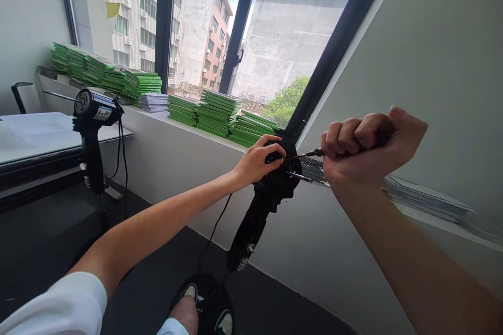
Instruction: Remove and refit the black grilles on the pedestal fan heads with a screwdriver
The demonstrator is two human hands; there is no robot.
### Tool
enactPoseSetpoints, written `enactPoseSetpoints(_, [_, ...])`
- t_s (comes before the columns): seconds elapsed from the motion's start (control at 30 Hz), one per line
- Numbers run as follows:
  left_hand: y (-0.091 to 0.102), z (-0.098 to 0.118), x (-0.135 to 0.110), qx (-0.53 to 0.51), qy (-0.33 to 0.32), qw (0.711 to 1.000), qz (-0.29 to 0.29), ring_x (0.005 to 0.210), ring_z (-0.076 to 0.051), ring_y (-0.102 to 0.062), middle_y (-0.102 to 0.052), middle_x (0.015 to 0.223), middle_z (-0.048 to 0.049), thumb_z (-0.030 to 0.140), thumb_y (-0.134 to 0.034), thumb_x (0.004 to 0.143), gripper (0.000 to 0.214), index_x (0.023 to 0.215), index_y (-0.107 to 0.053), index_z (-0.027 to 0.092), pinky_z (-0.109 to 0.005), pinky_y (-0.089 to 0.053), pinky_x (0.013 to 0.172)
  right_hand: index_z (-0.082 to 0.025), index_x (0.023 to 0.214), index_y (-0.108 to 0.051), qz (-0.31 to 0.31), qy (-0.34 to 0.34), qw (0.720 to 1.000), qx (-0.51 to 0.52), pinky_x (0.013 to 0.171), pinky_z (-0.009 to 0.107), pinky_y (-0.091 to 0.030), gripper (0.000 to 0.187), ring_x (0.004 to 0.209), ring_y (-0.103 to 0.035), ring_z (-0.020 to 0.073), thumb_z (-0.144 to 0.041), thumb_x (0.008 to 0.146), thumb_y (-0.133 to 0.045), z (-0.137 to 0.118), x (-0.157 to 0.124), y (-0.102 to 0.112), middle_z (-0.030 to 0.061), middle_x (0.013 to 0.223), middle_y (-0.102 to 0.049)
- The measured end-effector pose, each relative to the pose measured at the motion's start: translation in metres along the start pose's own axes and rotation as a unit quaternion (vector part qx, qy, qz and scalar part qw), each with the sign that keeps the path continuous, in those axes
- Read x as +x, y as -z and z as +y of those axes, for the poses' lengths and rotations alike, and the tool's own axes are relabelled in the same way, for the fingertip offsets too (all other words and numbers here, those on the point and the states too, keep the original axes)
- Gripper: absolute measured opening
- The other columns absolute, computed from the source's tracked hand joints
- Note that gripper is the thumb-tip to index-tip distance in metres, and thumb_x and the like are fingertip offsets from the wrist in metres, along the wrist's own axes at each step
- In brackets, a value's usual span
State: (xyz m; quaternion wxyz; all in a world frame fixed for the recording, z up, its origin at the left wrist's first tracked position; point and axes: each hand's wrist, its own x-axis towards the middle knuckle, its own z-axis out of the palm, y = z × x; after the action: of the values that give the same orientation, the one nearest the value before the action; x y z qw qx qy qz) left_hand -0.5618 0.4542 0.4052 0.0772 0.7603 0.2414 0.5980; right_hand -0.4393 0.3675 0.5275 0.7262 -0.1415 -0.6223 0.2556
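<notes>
A black pistol-shaped tool (271,188) stands on its handle in front of me, a cord trailing from it to the floor. My left hand (261,157) is closed on its round black head. My right hand (363,144) is a fist wrapped round the handle of a screwdriver (310,154), whose thin shaft points left into the tool's head. A second thin metal rod (298,177) sticks out of the head just below the shaft.
A second black pistol-shaped tool (92,115) stands at the left beside a white tabletop (35,133). Stacks of green booklets (218,112) line the window sill; grey sheets (424,199) lie at the right. My shoes (210,309) rest on the dark floor.
</notes>
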Motion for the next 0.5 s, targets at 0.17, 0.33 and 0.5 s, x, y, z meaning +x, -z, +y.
enactPoseSetpoints(0.17, [-0.002, -0.001, 0.000, 0.000, -0.005, 1.000, 0.008, 0.128, -0.026, -0.061, -0.060, 0.137, -0.0084, 0.018, -0.069, 0.092, 0.007, 0.097, -0.071, 0.023, -0.040, -0.054, 0.107, -0.024, 0.036, -0.028, -0.025, 0.005, 1.000, 0.001, 0.033, 0.029, -0.009, 0.048, 0.033, -0.016, 0.0077, -0.048, 0.065, -0.059, -0.002, 0.005, 0.004, -0.0048, 0.035, -0.013])
enactPoseSetpoints(0.33, [-0.003, -0.002, 0.000, 0.001, -0.001, 1.000, 0.009, 0.130, -0.025, -0.061, -0.060, 0.137, -0.0074, 0.018, -0.068, 0.091, 0.008, 0.097, -0.071, 0.024, -0.040, -0.053, 0.110, -0.024, 0.042, -0.030, -0.021, 0.039, 0.999, 0.000, 0.034, 0.029, -0.013, 0.046, 0.035, -0.020, 0.0095, -0.044, 0.073, -0.058, 0.006, 0.001, 0.003, -0.0040, 0.039, -0.017])
enactPoseSetpoints(0.5, [0.000, -0.006, 0.002, 0.006, 0.011, 1.000, 0.004, 0.128, -0.026, -0.062, -0.060, 0.137, -0.0096, 0.016, -0.069, 0.090, 0.009, 0.097, -0.072, 0.021, -0.040, -0.053, 0.110, -0.025, 0.066, -0.046, -0.026, 0.133, 0.983, -0.123, 0.053, 0.033, -0.043, 0.036, 0.058, -0.050, 0.0154, -0.042, 0.095, -0.059, 0.016, -0.026, 0.017, -0.0013, 0.061, -0.046])
